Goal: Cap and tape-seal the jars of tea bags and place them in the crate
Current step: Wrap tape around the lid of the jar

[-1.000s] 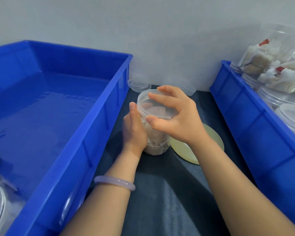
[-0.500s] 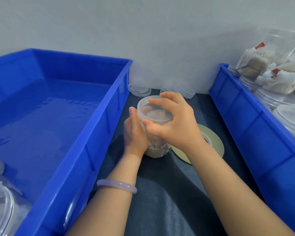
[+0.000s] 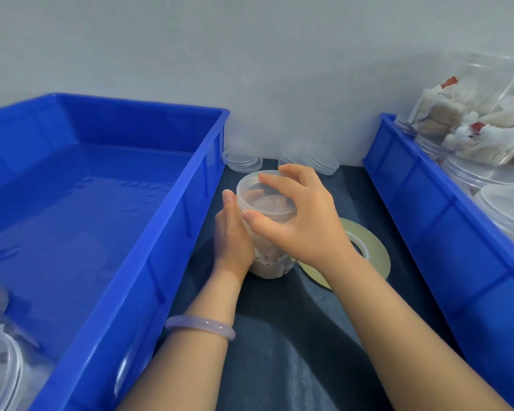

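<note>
A clear plastic jar of tea bags [image 3: 269, 264] stands upright on the dark mat between two blue crates. My left hand [image 3: 232, 235] wraps round its left side and steadies it. From above, my right hand [image 3: 300, 221] grips the clear lid [image 3: 258, 192] on the jar's mouth, fingers curled over the rim. A flat roll of yellowish tape [image 3: 371, 247] lies on the mat just right of the jar, partly under my right wrist. The big blue crate [image 3: 149, 262] on the left holds a jar [image 3: 0, 366] at its near corner.
Loose clear lids [image 3: 244, 161] and another stack [image 3: 321, 163] lie against the wall behind the jar. A second blue crate [image 3: 433, 221] on the right holds several open jars of tea bags [image 3: 469, 129]. The grey wall closes off the back.
My right hand has turned a little on the lid while the left keeps holding the jar. The view has tipped slightly, so everything sits lower in frame.
</note>
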### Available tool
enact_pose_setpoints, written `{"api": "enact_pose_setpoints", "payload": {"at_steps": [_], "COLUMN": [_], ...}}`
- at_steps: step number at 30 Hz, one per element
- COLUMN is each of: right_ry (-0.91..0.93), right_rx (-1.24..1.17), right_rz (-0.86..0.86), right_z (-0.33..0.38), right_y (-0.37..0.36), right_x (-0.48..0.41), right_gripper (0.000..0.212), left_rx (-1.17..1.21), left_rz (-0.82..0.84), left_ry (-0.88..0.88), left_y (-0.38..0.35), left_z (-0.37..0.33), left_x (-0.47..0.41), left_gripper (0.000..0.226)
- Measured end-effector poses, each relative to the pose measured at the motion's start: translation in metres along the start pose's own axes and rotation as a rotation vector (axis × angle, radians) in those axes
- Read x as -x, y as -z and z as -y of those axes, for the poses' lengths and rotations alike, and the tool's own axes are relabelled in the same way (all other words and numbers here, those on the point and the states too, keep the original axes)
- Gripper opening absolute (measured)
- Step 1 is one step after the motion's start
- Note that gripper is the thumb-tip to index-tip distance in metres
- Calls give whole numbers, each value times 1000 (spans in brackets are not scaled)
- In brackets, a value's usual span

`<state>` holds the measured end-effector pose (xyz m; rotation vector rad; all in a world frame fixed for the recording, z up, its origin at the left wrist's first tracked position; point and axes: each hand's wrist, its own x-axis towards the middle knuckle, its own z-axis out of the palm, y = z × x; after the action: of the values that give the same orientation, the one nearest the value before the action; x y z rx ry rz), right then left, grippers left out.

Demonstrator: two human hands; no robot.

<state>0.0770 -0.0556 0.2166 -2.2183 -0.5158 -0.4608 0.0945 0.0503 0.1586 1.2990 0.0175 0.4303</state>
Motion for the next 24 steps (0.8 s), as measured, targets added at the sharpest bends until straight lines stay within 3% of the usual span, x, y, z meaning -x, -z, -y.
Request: {"api": "enact_pose_setpoints", "payload": {"at_steps": [5, 15, 19, 24], "right_ry": [6, -107, -11, 39], "right_rx": [40, 59, 175, -67], "right_rz": [229, 105, 80, 212], "right_z": [-2, 7, 11, 12], "right_y": [18, 9, 15, 34], "right_x": [-5, -6, -5, -6], "right_gripper": [68, 77, 76, 72], "left_rx": [41, 57, 121, 192], "left_rz": [28, 35, 90, 198], "left_ry": [0, 78, 58, 89], "left_y": [-1, 0, 2, 4], "left_z": [-1, -1, 1, -3], "left_x": [0, -3, -4, -2], "left_gripper": [66, 62, 63, 72]}}
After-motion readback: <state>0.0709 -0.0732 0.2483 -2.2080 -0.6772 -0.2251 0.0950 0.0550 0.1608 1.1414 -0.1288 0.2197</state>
